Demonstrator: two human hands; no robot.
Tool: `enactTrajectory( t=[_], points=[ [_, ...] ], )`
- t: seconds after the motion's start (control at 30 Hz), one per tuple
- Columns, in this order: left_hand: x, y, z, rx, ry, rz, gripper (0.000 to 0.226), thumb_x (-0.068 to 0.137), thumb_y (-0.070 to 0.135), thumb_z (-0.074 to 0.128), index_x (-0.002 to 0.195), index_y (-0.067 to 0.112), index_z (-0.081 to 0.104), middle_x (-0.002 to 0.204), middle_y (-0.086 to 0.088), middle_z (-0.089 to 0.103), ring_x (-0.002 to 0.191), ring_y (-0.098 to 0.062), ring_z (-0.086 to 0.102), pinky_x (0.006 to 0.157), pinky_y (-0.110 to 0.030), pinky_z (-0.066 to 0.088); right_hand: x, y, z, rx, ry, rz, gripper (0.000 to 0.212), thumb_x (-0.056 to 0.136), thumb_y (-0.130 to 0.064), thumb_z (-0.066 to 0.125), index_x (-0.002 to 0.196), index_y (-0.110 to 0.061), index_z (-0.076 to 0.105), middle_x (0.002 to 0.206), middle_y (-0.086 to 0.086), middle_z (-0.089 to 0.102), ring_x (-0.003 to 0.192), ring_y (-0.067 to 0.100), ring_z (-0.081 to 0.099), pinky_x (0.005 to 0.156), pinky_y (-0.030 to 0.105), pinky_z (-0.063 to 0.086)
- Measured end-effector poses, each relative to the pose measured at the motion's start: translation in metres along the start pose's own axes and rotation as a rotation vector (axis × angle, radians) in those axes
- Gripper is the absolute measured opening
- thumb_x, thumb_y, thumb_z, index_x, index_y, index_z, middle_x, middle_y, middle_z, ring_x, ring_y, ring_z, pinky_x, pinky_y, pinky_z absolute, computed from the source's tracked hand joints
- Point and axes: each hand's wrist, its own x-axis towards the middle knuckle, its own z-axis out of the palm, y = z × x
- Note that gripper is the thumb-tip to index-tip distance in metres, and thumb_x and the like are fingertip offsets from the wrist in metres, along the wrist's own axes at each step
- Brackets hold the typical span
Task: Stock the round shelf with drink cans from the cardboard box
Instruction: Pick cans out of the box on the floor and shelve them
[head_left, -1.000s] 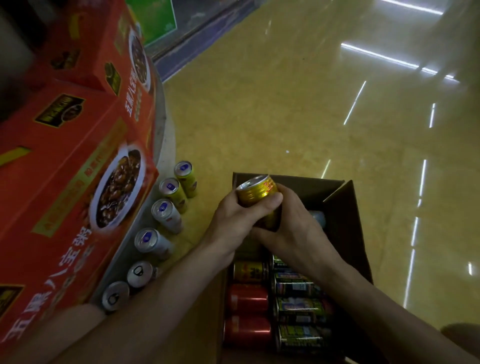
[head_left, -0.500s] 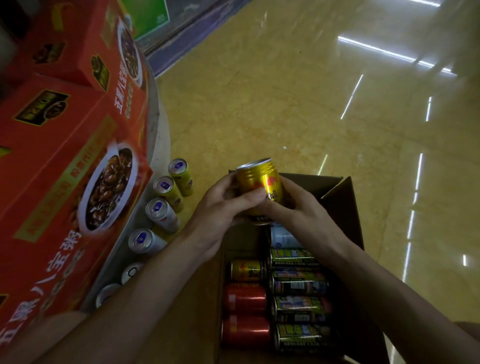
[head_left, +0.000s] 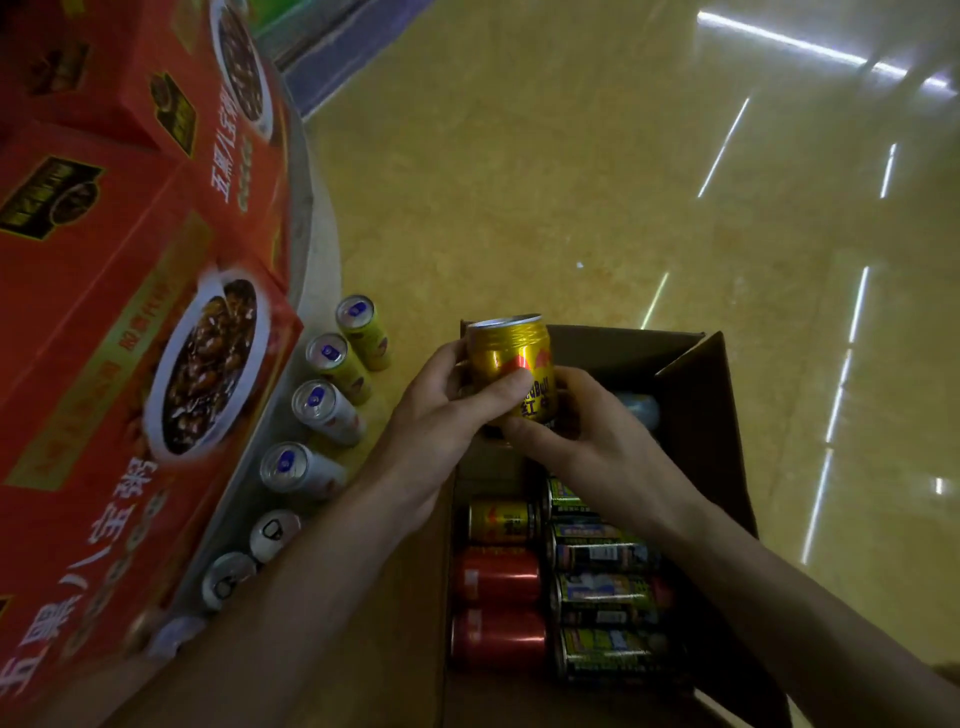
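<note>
A gold drink can (head_left: 506, 358) with red markings is upright above the open cardboard box (head_left: 711, 415). My left hand (head_left: 441, 410) grips its left side, thumb across the front. From below and the right my right hand (head_left: 587, 436) holds its base. Inside the box lie another gold can (head_left: 498, 521), two red cans (head_left: 498, 577) and several dark green-labelled cans (head_left: 608, 592). Along the lower tier of the round shelf (head_left: 311, 228) stands a curved row of slim cans (head_left: 327, 405), yellow-green farther away, silver and white nearer.
Large red product cartons (head_left: 130, 322) with a bowl picture fill the shelf's upper tier at left. A glossy yellow floor (head_left: 571, 182) with light reflections spreads to the right and beyond the box.
Both hands have lifted the gold can higher out of the box and turned it more upright. The view has tilted slightly.
</note>
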Motion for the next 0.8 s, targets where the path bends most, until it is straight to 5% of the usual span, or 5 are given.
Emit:
enactTrajectory(
  t=[0.17,0.53,0.8],
  points=[
    [-0.026,0.004,0.012,0.026,0.06,-0.11,0.044,0.08,0.043,0.074,0.122,0.032,0.066,0.115,0.005,0.074,0.111,-0.014,0.068,0.102,-0.048,0.052,-0.013,-0.011,-0.006,-0.049,-0.082,0.091,0.059,0.085,-0.052,0.07,0.136,-0.031,0.05,0.113,-0.013,0.068,0.098,0.003,0.067,0.086,0.037,0.059],
    [-0.126,0.053,0.028,-0.058,0.148,-0.256,0.036,0.091,0.024,0.072,0.126,0.022,0.065,0.115,0.003,0.075,0.108,-0.011,0.07,0.092,-0.031,0.053,-0.1,-0.06,-0.011,0.067,-0.205,0.195,0.056,0.082,-0.049,0.07,0.134,-0.036,0.054,0.113,-0.01,0.071,0.101,0.008,0.069,0.091,0.044,0.056],
    [-0.225,0.189,0.063,-0.019,0.094,-0.231,0.048,0.082,0.039,0.074,0.128,0.027,0.064,0.118,0.003,0.074,0.11,-0.012,0.069,0.094,-0.034,0.055,-0.194,-0.192,-0.083,-0.018,-0.23,0.149,0.05,0.092,-0.04,0.069,0.138,-0.035,0.05,0.116,-0.015,0.07,0.106,0.002,0.067,0.092,0.036,0.056]
  ],
)
